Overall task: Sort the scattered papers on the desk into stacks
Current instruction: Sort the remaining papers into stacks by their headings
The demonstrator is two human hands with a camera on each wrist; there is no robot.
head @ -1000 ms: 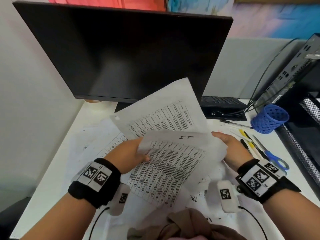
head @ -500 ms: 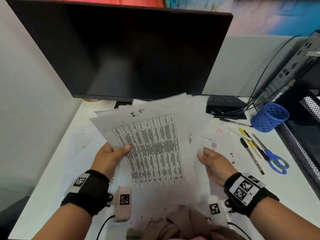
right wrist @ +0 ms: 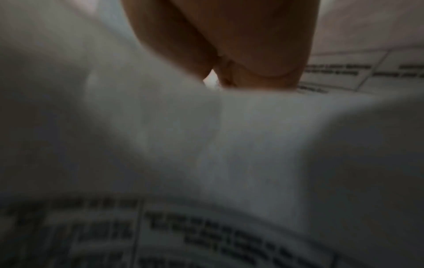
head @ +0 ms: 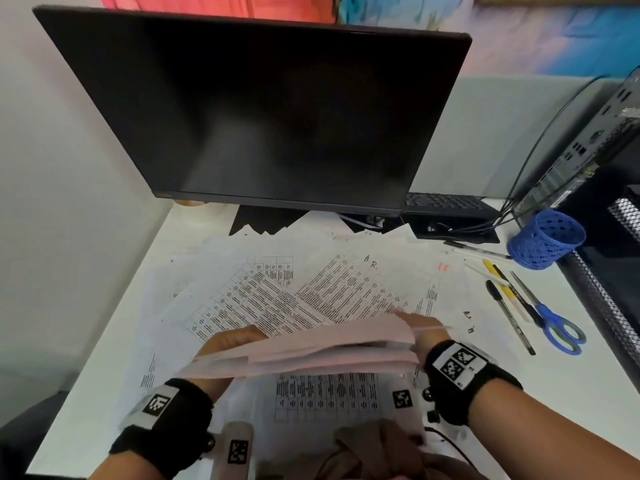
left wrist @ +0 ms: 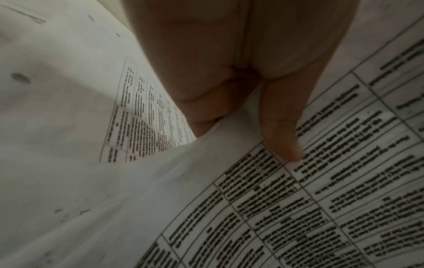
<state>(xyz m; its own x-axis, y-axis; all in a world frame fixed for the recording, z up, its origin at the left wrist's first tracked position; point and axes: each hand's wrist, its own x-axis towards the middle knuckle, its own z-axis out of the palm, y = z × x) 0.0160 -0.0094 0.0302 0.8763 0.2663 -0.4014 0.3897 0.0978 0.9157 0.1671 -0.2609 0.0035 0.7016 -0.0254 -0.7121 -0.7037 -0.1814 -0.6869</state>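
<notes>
A thin bundle of white sheets (head: 311, 348) hangs edge-on above the desk, held level between both hands. My left hand (head: 228, 342) grips its left end; in the left wrist view the thumb (left wrist: 282, 130) lies on a printed table sheet (left wrist: 321, 199) with the fingers under it. My right hand (head: 420, 329) grips the right end, its fingers mostly hidden behind the paper; the right wrist view shows them (right wrist: 229, 54) against blurred paper (right wrist: 206, 136). Several scattered printed sheets (head: 311, 289) cover the white desk (head: 571, 393) below.
A dark monitor (head: 259, 109) stands at the back, a keyboard (head: 446, 202) behind its right side. A blue mesh cup (head: 547, 239), pens (head: 509, 313) and blue scissors (head: 554, 323) lie at the right, beside a black mesh rack (head: 609, 306). Brown cloth (head: 377, 452) lies at the near edge.
The bundle was upright and facing me; it has tipped flat and come down to an edge-on position low over the desk. Both hands dropped with it.
</notes>
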